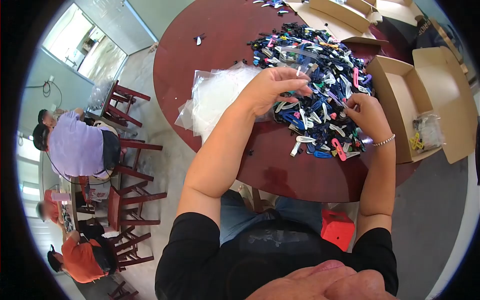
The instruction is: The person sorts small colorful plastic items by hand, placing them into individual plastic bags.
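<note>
L hand (272, 89) grip pinching clear bag (299, 56) over clip pile (320, 42) on round tabletop (220, 30), R hand (368, 116) grip pinching clip (336, 98) amid pile, stack of bags (215, 97) just left, open cardboard box (400, 102) right

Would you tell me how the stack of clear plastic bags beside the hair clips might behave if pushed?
Probably floppy and light: the clear plastic bags are thin, see-through and wrinkled. Their glossy faces look slippery, and the stack fans out unevenly on the table, so a push would likely slide them apart.
</note>
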